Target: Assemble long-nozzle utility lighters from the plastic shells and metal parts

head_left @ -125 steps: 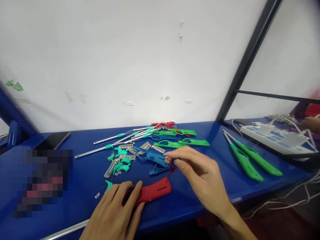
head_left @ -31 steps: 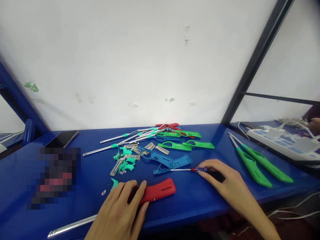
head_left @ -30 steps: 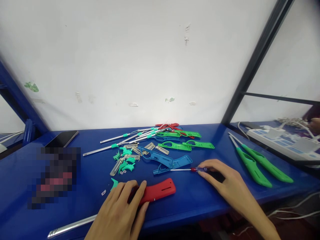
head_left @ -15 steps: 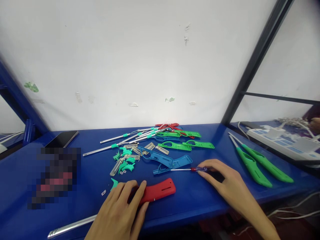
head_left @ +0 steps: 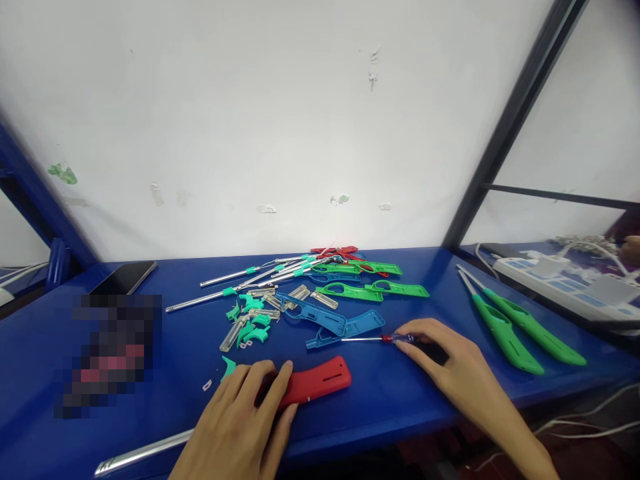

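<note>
While the left hand [head_left: 240, 417] is gripping the red handle [head_left: 320, 381] from above, with its fingers covering the left part and its thumb lying along the lower edge, the right hand [head_left: 453, 350] is pinching a screwdriver [head_left: 386, 339] by its clear grip. The red handle is lying on the table [head_left: 395, 397] close to the front edge, its slotted end pointing right and its other end disappearing under the left hand. A silver tube [head_left: 145, 453] is showing on the other side of that hand, slanting toward the lower left; the fingers are hiding whether it is joining the handle. Beyond the red handle and apart from it, the screwdriver is pointing left, its tip ending at two blue shells [head_left: 320, 316]; whether it is touching them cannot be told. These shells are overlapping each other. To their left, teal pieces [head_left: 255, 333] and clear pieces [head_left: 233, 335] are lying scattered together, one teal piece sitting nearer the left hand. Behind, silver rods [head_left: 195, 302] are slanting toward a heap of green shells [head_left: 360, 293] and red shells [head_left: 340, 252] near the wall [head_left: 260, 120]. Two green lighters [head_left: 511, 345] are resting side by side at the right, near a power strip [head_left: 550, 287], and a phone [head_left: 125, 277] is lying at the left.
</note>
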The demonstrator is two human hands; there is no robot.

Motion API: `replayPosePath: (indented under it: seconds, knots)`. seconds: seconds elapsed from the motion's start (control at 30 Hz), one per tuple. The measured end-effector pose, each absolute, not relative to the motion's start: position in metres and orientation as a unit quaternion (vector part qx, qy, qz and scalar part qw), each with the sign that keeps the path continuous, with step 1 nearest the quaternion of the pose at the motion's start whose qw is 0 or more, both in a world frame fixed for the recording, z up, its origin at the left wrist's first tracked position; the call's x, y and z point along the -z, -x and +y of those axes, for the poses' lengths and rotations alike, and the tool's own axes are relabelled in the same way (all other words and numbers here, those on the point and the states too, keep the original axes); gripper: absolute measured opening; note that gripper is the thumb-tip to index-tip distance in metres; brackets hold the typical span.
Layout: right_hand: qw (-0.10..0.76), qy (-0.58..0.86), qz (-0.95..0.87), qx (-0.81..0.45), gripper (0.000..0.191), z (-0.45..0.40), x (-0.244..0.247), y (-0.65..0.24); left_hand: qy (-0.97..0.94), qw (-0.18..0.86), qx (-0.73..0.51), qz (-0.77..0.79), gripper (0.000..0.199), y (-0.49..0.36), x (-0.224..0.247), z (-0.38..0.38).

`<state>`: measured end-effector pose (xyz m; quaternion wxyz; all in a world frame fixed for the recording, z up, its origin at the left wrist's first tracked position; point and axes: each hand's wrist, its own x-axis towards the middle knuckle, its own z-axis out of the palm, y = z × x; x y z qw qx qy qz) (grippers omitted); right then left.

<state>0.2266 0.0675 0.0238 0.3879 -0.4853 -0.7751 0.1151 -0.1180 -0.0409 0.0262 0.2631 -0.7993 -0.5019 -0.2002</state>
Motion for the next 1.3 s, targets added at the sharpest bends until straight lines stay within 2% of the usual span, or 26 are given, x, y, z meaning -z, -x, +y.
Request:
replayPosePath:
  seconds: [0.27, 0.87, 1.3]
  knots:
    - [0.385, 0.490, -0.774, -0.116, 0.023, 0.0669, -0.0232, -0.2270, 0.800, 0.237, 0.186, -0.519, 0.047, 0.1214, -0.0211, -0.0429]
    - [0.385, 0.491, -0.773, -0.113, 0.028, 0.0670, -0.0236, -0.2252, 0.799, 0.248, 0.187, -0.514, 0.045, 0.1202, -0.0220, -0.0433]
    - [0.384, 0.491, -0.773, -0.115, 0.021, 0.0668, -0.0233, -0.2257, 0.802, 0.251, 0.185, -0.510, 0.046, 0.1201, -0.0233, -0.0432]
